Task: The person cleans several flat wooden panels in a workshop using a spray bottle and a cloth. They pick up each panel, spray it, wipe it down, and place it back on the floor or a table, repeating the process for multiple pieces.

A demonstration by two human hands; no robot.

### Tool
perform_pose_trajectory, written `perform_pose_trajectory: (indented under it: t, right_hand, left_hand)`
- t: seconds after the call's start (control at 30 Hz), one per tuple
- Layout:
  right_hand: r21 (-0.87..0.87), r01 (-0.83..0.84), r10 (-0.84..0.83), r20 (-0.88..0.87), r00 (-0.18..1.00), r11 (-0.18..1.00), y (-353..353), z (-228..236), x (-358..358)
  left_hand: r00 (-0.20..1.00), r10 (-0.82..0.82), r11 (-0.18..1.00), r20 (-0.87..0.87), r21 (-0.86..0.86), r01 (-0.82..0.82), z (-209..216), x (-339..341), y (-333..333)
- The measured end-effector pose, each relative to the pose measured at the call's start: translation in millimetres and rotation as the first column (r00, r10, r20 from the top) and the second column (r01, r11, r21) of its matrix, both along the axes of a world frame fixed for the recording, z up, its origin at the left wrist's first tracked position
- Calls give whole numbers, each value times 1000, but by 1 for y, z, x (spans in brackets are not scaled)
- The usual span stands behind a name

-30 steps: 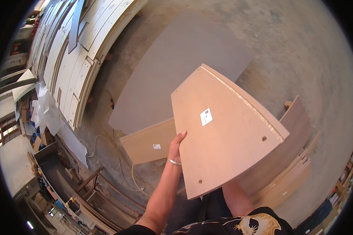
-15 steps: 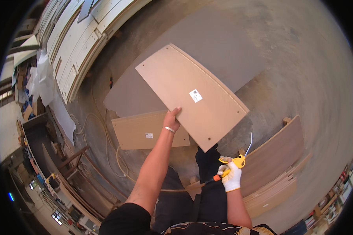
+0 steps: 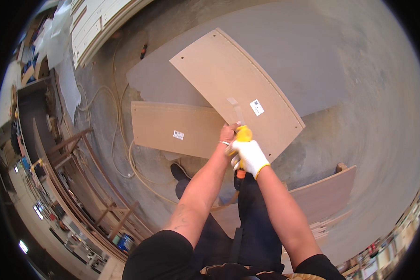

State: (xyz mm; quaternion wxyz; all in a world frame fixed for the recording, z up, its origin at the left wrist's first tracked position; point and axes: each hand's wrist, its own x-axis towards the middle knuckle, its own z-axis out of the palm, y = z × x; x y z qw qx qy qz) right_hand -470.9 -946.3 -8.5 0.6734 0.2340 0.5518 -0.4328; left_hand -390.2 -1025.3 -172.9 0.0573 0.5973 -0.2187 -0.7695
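Note:
A tan wooden panel (image 3: 219, 70) with holes near its corners and a white label slants upward in the middle. My bare left hand (image 3: 227, 134) is closed on its lower left edge, thumb on the face. In my right hand (image 3: 251, 157), which wears a white glove, is a yellow air blow gun (image 3: 244, 134). The gun is just right of my left hand, and its thin nozzle is a blurred streak over the panel's face. An orange coupling (image 3: 241, 173) joins it to a hose below. Partly behind my left hand rests a second tan panel (image 3: 161, 130), also labelled.
A large grey-brown sheet (image 3: 308, 60) lies on the concrete floor under the panels. Air hose (image 3: 119, 107) loops along the left, past a wooden frame (image 3: 79, 140). Long white boards (image 3: 107, 23) are stacked at upper left. Brown boards (image 3: 329, 189) stand at lower right. A dark tool (image 3: 143, 51) lies near the sheet.
My right hand has swung up and left with the air blow gun, from beside my leg to the panel. My left hand still grips the panel. The whole view has shifted.

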Motion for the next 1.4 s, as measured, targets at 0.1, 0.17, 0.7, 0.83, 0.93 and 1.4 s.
perform_pose_trajectory:
  t: [0.1, 0.17, 0.7, 0.83, 0.93, 1.4]
  right_hand:
    - [108, 335, -343, 65, 937, 936, 20, -15, 4]
    - [155, 285, -304, 113, 946, 946, 52, -15, 27]
    - [270, -91, 15, 271, 962, 959, 46, -41, 196]
    - [468, -32, -44, 152, 987, 883, 26, -71, 217]
    - [450, 3, -52, 96, 994, 893, 7, -78, 235]
    - [178, -135, 128, 50, 990, 975, -108, -50, 230]
  left_hand:
    - [878, 401, 916, -263, 140, -376, -8, 23, 14]
    - [848, 439, 897, -297, 100, -430, -17, 44, 18]
    - [865, -193, 959, 463, 276, 67, -69, 228, 18]
    - [622, -21, 1000, 783, 13, 16, -74, 261, -11]
    - [563, 157, 981, 811, -196, 9, -78, 274, -56]
    - [665, 227, 968, 712, -90, -234, -80, 311, -109]
